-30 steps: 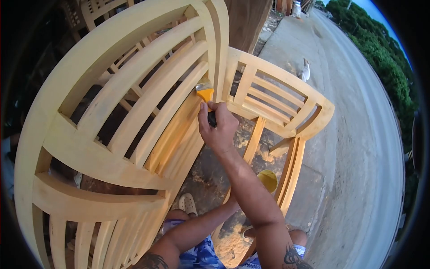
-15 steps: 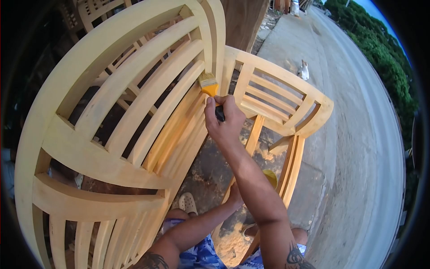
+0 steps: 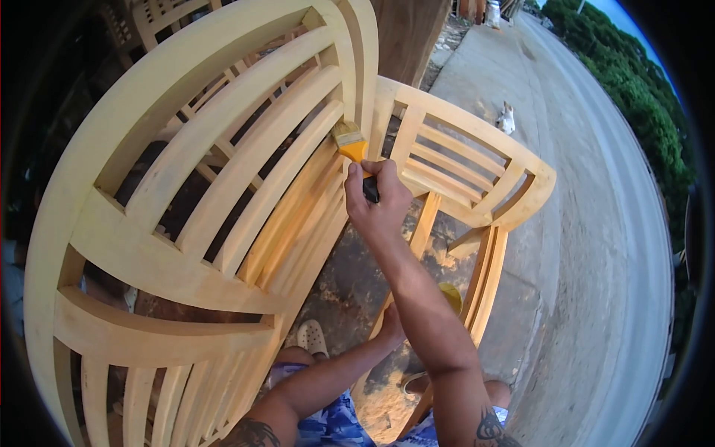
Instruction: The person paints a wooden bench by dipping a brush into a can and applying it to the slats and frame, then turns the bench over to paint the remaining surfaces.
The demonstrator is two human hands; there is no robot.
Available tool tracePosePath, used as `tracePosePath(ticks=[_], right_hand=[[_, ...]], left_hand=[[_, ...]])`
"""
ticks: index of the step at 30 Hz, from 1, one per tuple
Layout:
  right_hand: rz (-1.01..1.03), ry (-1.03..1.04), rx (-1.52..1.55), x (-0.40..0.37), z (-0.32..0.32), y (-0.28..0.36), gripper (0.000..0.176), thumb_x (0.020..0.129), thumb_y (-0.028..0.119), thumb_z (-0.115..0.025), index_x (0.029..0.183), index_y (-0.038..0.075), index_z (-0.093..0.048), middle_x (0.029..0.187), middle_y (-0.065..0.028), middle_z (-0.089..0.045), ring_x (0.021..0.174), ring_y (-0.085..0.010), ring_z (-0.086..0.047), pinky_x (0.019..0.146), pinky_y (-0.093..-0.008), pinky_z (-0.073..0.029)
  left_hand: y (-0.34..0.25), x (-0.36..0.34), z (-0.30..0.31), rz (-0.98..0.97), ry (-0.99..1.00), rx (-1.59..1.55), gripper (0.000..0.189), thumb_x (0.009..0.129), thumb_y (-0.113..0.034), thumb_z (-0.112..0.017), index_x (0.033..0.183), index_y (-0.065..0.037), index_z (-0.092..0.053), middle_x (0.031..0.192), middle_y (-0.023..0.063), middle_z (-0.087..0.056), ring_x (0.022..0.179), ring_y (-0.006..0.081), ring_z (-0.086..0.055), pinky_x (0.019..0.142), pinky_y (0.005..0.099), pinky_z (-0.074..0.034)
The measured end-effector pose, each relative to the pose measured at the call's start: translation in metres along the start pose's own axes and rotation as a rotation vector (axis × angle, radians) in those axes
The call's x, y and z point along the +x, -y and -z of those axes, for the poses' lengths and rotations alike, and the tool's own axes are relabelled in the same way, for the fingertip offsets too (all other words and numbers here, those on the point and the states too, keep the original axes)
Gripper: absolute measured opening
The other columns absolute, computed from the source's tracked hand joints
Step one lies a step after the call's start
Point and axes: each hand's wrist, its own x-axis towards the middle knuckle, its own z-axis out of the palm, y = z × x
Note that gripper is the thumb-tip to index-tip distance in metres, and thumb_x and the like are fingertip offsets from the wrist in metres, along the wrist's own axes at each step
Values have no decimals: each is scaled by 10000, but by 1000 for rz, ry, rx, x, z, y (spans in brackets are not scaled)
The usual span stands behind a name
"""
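My right hand [image 3: 378, 195] is closed around a paintbrush [image 3: 352, 149] with a yellow ferrule end and a black handle tip. Its pale bristles touch the far end of a curved slat in the backrest of a light wooden bench frame [image 3: 160, 264], close to the corner post. My left hand [image 3: 392, 325] is low in the middle, partly covered by my right forearm, so its fingers are hidden. Just beyond that forearm shows part of a yellowish round object [image 3: 450, 296]; whether my left hand holds it cannot be seen.
The bench's slatted side panel [image 3: 462, 153] stands at the right, with a front rail [image 3: 485, 276] below it. A concrete road [image 3: 588, 223] runs along the right. A small white animal [image 3: 506, 119] is on the pavement. More wooden frames [image 3: 160, 18] stand behind the backrest.
My right hand and the paintbrush have shifted very slightly right and down, with the brush a little more tilted. My left hand has stayed where it was.
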Motion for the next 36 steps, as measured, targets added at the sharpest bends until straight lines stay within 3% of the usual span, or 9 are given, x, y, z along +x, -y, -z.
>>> tracePosePath(ticks=[3, 5, 8, 11, 18, 25, 28, 31, 36], right_hand=[[-54, 63, 10, 1, -4, -2, 178, 868, 153, -751, 862, 37, -617, 664, -147, -621, 550, -282, -631, 522, -355, -496], [-98, 65, -25, 0, 5, -2, 187, 865, 158, -760, 880, 35, -620, 658, -132, -620, 545, -249, -629, 523, -333, -490], [-187, 18, -12, -5, 33, 8, 195, 868, 151, -768, 908, 28, -622, 651, -95, -621, 554, -168, -617, 535, -292, -481], [-312, -70, 141, -13, 79, 4, 184, 882, 115, -761, 941, 16, -618, 669, -31, -629, 603, -66, -584, 573, -238, -471], [-515, -58, 213, -24, 232, 4, 199, 962, 164, -689, 1053, 0, -624, 764, -39, -631, 642, -92, -588, 582, -241, -488], [-463, 449, -331, -55, 284, -2, 116, 929, 110, -678, 940, -3, -649, 672, 8, -621, 563, -35, -523, 512, -224, -402], [-545, 684, -463, -73, 279, -23, 120, 882, 123, -720, 941, 44, -652, 664, -100, -653, 539, -175, -621, 534, -297, -484], [-316, 735, -460, -103, 269, -59, 160, 859, 164, -740, 960, 64, -665, 720, -144, -693, 624, -294, -692, 582, -367, -540], [-352, 859, -562, -115, 260, -76, 190, 851, 208, -745, 971, 72, -687, 750, -150, -711, 681, -313, -711, 616, -385, -554]], left_hand=[[-7, -4, -4, 18, -57, 32, 336, 917, -308, -678, 1119, -42, -643, 985, 149, -729, 959, 256, -698, 771, 398, -526], [-26, -7, 2, -31, -4, 409, 322, 910, -299, -680, 1091, -35, -649, 944, 149, -727, 932, 268, -705, 751, 399, -527], [-41, -12, 4, -113, -107, 323, 323, 886, -255, -690, 1091, -10, -642, 904, 134, -714, 855, 255, -720, 694, 383, -531], [-42, -4, 4, 216, -28, 111, 290, 862, -156, -673, 1090, 20, -639, 884, 117, -697, 788, 228, -731, 619, 351, -564], [-57, -6, 2, 308, -32, -141, 179, 912, -63, -595, 1068, 11, -642, 951, 76, -693, 818, 144, -723, 603, 265, -601], [-63, -7, 0, 307, -38, -156, 160, 941, -84, -593, 1062, 11, -638, 955, 86, -692, 825, 166, -730, 588, 289, -610], [-57, -6, 0, 305, -48, -148, 162, 955, -113, -609, 1060, 5, -647, 938, 76, -693, 809, 167, -733, 570, 290, -603], [-55, -5, 1, 295, -39, -130, 164, 957, -119, -611, 1065, -2, -650, 933, 71, -694, 801, 163, -733, 563, 285, -596], [-55, -4, 2, 286, -35, -121, 173, 955, -126, -610, 1067, 1, -647, 933, 71, -694, 796, 167, -736, 564, 284, -598]])
